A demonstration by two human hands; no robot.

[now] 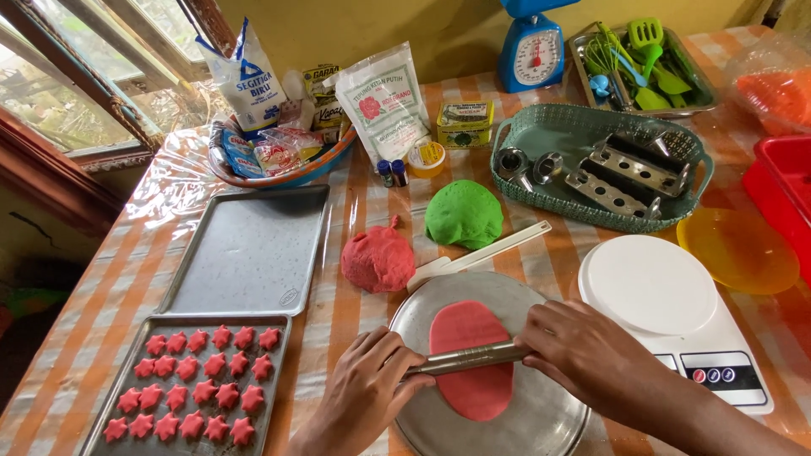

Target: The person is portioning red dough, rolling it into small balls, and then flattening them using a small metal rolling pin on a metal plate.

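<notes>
- Lying crosswise over the red dough sheet (472, 359), the metal roller (469, 358) has its long axis running left to right, tilted slightly up toward the right
- The dough sheet is a flattened oval with its long axis running away from the person, so the roller crosses it at about a right angle, just below its middle
- The left hand (365, 390) has its grip closed over the roller's left end, fingers curled on top; the right hand (583, 348) has its grip closed over the right end
- Both hands sit just outside the dough's edges, about equally near to it, one on each side
- The dough rests on a round metal tray (541, 414) on the desk (338, 304), straight ahead of the person
- Beyond the tray lie a red dough lump (378, 259) and a green dough lump (464, 214), with a white spatula (481, 253) between them and the tray
</notes>
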